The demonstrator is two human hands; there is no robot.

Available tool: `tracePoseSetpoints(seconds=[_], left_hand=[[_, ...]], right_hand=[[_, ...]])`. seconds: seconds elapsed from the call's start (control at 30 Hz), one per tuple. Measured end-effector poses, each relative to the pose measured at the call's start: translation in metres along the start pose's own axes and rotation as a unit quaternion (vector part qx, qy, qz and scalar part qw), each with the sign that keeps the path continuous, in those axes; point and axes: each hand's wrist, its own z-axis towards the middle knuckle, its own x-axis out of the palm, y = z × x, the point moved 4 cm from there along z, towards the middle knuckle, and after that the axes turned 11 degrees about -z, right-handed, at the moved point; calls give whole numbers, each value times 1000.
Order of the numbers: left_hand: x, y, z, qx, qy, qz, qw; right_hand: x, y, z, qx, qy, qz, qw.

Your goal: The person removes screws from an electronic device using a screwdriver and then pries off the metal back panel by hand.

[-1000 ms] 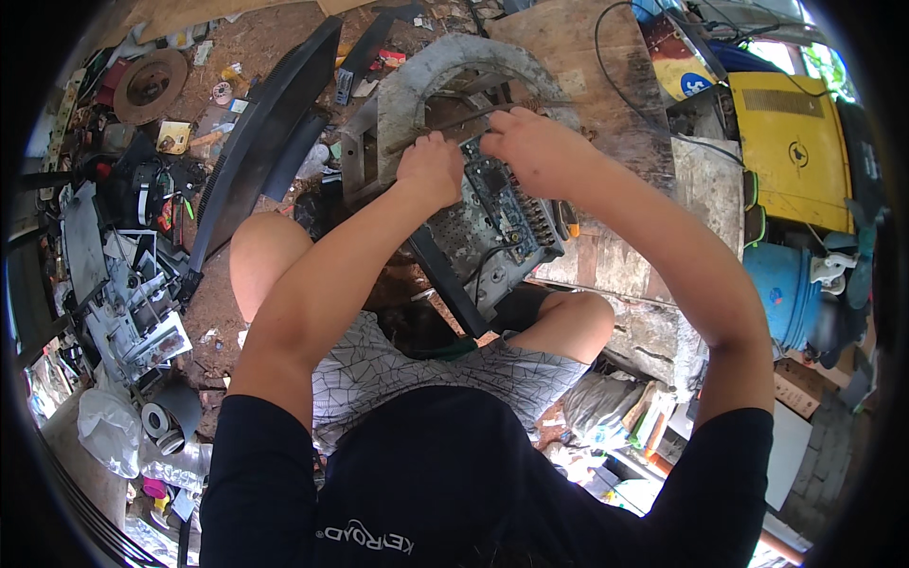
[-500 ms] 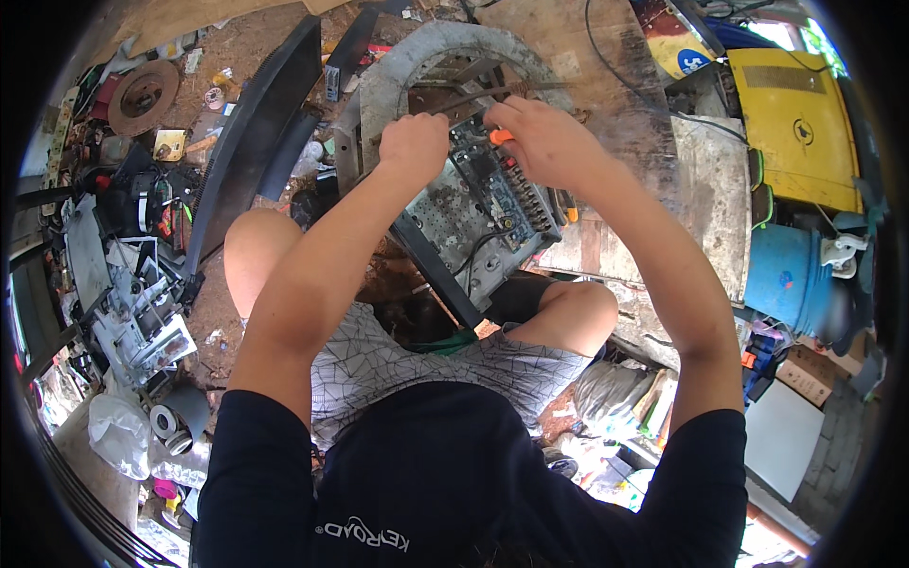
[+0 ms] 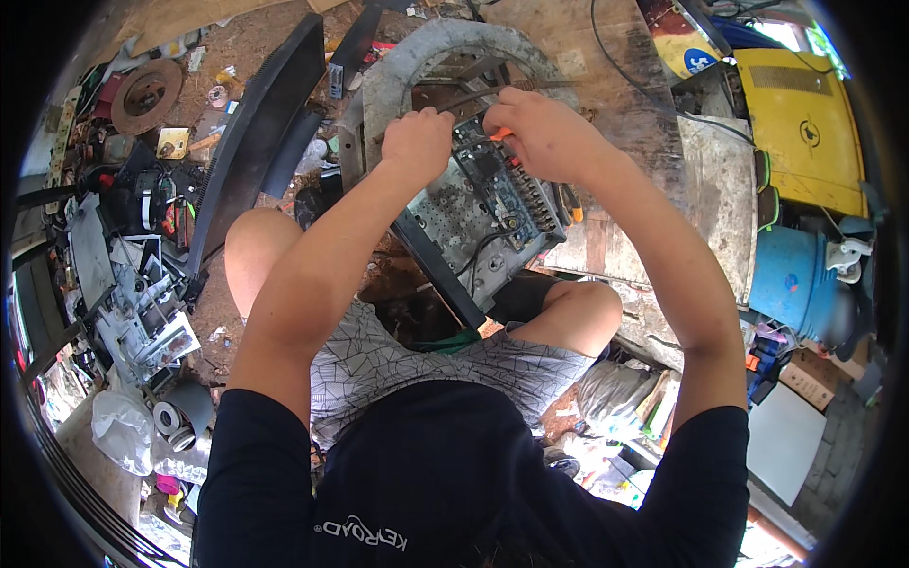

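A grey metal electronics chassis (image 3: 445, 222) with a circuit board (image 3: 502, 194) inside leans tilted between my knees. My left hand (image 3: 417, 142) is closed on the chassis's upper edge. Just to its right, my right hand (image 3: 542, 133) is closed around an orange-handled tool (image 3: 502, 134), held over the top of the board. The tool's tip is hidden by my fingers. A black cable (image 3: 478, 251) loops out of the chassis.
A grey ring-shaped casing (image 3: 417, 52) lies behind the chassis on dirt ground. A long black panel (image 3: 256, 142) stands at the left beside a heap of scrap parts (image 3: 133, 303). A yellow case (image 3: 805, 133) and a blue drum (image 3: 795, 279) sit at the right.
Both hands have shifted a little up along the chassis toward its top edge. The orange tool handle now shows in my right hand.
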Motion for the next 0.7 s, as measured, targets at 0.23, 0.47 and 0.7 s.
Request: tracePoseSetpoints(seconds=[0.23,0.47,0.7], left_hand=[[-3,-2,-1,19,-8,2,1000],[-1,-4,0,50,-24,-2,998],[7,-1,0,70,-38,-28,996]], right_hand=[[-17,11,13,180,143,-9,973],[-18,8,0,100,-24,57,993],[-13,12,3,57,8,26,998]])
